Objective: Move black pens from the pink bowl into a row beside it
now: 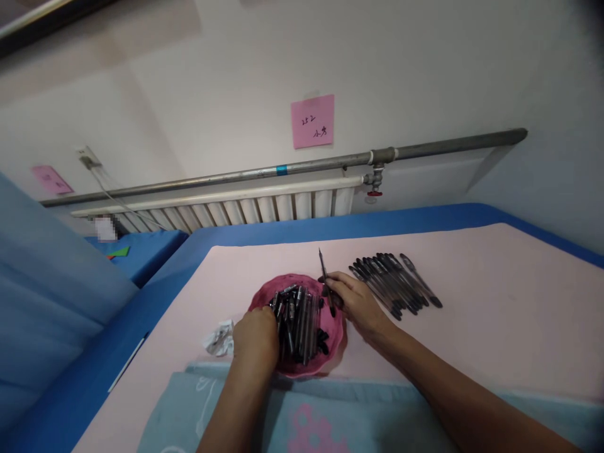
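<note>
Head view: pens being sorted from bowl to row.
Left hand: fingers curled into pen pile inside pink bowl, apparently gripping.
Right hand: fingers pinching one pen at bowl's rim.
Row of pens: on tabletop, just right.
Next move: align held pen with row.

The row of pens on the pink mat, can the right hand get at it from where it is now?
Probably yes. The right hand holds one pen at the edge of the pink basket, and the row of pens lies just to its right on the pink mat, with nothing between them.
</note>
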A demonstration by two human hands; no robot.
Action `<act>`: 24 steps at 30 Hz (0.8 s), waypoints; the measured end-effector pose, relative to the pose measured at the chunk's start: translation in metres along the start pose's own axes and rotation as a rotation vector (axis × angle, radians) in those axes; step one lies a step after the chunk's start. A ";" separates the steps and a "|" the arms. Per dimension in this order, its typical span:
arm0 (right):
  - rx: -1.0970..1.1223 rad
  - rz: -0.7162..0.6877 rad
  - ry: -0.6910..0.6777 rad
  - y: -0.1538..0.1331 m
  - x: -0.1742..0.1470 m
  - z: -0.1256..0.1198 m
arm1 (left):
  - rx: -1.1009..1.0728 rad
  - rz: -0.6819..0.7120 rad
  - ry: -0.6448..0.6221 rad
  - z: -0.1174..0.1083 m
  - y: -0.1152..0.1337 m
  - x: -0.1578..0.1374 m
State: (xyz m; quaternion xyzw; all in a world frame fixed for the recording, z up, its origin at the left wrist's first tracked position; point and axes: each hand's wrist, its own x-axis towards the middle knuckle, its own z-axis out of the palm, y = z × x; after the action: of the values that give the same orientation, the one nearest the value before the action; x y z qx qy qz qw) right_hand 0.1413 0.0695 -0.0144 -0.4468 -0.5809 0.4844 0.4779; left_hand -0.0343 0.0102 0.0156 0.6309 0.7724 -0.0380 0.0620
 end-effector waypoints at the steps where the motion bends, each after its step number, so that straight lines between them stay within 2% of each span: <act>1: -0.001 -0.002 0.000 0.000 0.000 0.000 | 0.004 0.002 -0.003 0.000 0.002 0.001; 10: -0.015 -0.030 0.011 0.004 0.002 0.000 | -0.021 -0.044 -0.020 0.000 0.007 0.005; 16: -0.013 -0.030 -0.003 0.006 0.002 0.000 | -0.081 -0.048 0.043 0.000 -0.011 0.008; 18: -0.021 -0.032 0.008 0.006 0.002 0.000 | -0.290 -0.037 0.081 -0.003 -0.021 0.008; 20: -0.040 -0.039 0.024 0.004 0.001 -0.001 | -0.663 -0.015 0.068 -0.006 -0.029 0.007; 24: -0.126 -0.130 0.015 -0.011 -0.006 0.000 | -1.353 -0.059 -0.142 -0.014 -0.037 0.004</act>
State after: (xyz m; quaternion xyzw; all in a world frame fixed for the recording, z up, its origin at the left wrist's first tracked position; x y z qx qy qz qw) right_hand 0.1414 0.0624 -0.0042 -0.4409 -0.6344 0.4116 0.4834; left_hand -0.0722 0.0084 0.0277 0.4277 0.6372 0.4106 0.4924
